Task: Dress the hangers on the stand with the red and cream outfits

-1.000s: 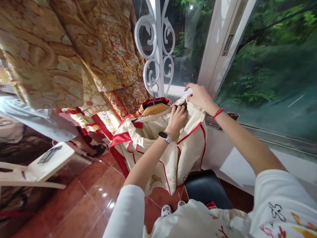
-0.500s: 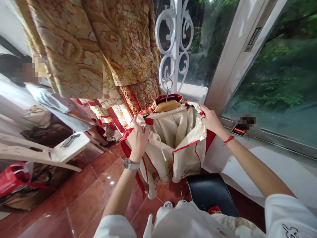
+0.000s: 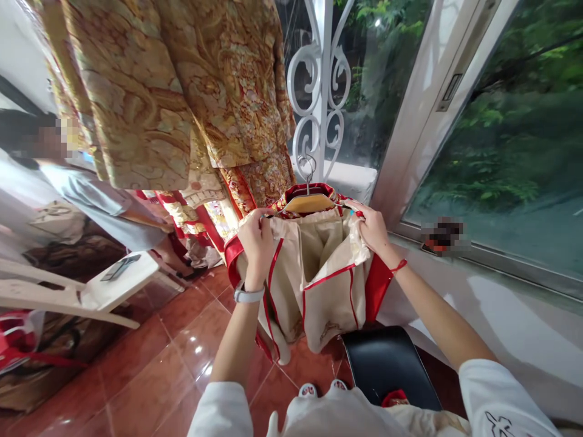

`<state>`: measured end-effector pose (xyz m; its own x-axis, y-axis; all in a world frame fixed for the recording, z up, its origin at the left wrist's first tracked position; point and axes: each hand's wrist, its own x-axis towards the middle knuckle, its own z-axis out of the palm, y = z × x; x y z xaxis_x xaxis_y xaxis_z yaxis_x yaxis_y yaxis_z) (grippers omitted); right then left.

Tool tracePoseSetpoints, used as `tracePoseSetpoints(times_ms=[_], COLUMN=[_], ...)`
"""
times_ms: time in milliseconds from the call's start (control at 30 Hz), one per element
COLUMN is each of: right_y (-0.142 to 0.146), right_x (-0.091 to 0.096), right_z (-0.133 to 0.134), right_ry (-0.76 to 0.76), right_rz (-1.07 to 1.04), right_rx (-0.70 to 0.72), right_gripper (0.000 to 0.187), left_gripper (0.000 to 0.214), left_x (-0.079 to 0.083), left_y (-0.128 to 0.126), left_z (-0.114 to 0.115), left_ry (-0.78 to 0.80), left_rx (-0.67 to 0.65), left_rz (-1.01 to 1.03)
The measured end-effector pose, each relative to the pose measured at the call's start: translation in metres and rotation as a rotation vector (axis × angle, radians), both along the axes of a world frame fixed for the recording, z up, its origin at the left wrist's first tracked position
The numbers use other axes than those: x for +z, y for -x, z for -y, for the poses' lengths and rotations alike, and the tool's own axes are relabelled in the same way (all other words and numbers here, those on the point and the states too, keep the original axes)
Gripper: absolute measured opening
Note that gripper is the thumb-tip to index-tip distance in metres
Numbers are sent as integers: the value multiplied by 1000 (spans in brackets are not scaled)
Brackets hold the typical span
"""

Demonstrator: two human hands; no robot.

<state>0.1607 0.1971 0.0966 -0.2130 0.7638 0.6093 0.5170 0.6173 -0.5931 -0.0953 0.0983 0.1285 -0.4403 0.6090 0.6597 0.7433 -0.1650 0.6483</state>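
A cream skirt point(image 3: 325, 300) with red piping and a gathered waistband hangs spread in front of me, its waist opening facing up. My left hand point(image 3: 257, 246) is closed on the waistband's left end, thumb on top. At the other end my right hand point(image 3: 371, 229) pinches the waistband near the tip of the hanger bar. Just beyond the skirt is a hanger point(image 3: 311, 203) with a wooden middle and a metal hook. A red garment point(image 3: 380, 284) with a patterned collar hangs on it, behind the skirt. The hanger's clips are mostly hidden by my fingers.
Gold brocade garments point(image 3: 150, 103) hang at upper left. A white scrollwork post point(image 3: 322, 91) stands by the window point(image 3: 501, 152). Below right is a black chair point(image 3: 387, 364); a white chair point(image 3: 122, 279) holds a phone at left. Another person point(image 3: 104, 194) is beyond it.
Both hands have shifted slightly with the waistband, bringing its ends against the hanger bar. The cord that dangled near my left hand is no longer visible. The view has tilted slightly.
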Motion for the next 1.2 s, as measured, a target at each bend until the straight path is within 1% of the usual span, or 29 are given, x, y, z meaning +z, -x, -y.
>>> tracePoseSetpoints(times_ms=[67,133,233,333,400,433,500,533,567,600,633,700,733,800,867,933,967,1033,1067,1133,1200], right_y=[7,16,33,42,36,28,7,-5,-15,-23,-27,-19,-9,21,53,78,87,99,102,108,112], right_x=[-2,-6,-18,-32,-35,-33,-24,-16,-7,3,13,30,36,43,44,45,46,50,52,56,59], right_z=[3,7,14,18,17,15,14,14,14,15,15,15,13,4,-9,-20,-24,-28,-27,-23,-19], right_ry=[-13,-10,33,69,102,128,201,233,251,244,211,85,16,-79,-95,-34,19,128,168,188,169], right_rz=[-10,-11,10,86,193,252,367,419,462,488,493,430,371,248,155,159,197,288,314,301,239], right_rx=[-17,-30,-40,-12,56,106,241,310,360,377,359,267,230,239,267,242,207,118,68,-4,-17], right_gripper=[55,55,61,66,71,75,84,89,92,92,89,76,69,55,40,32,32,38,42,46,44], left_gripper=[29,30,30,29,28,29,32,33,33,33,34,41,43,38,26,19,19,21,22,22,22], left_x=[-1,-5,-19,-36,-41,-42,-38,-36,-33,-30,-28,-25,-24,-23,-22,-19,-18,-14,-12,-9,-6], left_y=[-9,-16,-21,-8,8,16,28,32,32,31,27,19,16,15,21,32,39,52,57,64,67], left_z=[1,4,6,5,6,7,12,14,16,16,16,10,6,-3,-9,-9,-8,-7,-7,-8,-11], left_ry=[3,42,158,253,296,314,344,347,335,314,289,253,255,292,329,341,337,315,301,279,254], left_rx=[18,46,61,21,-16,-38,-82,-78,-42,26,111,272,320,335,266,136,65,-77,-150,-291,-382], left_rz=[-76,-155,-241,-262,-245,-233,-209,-198,-191,-187,-190,-213,-230,-254,-263,-272,-275,-247,-199,-24,184])
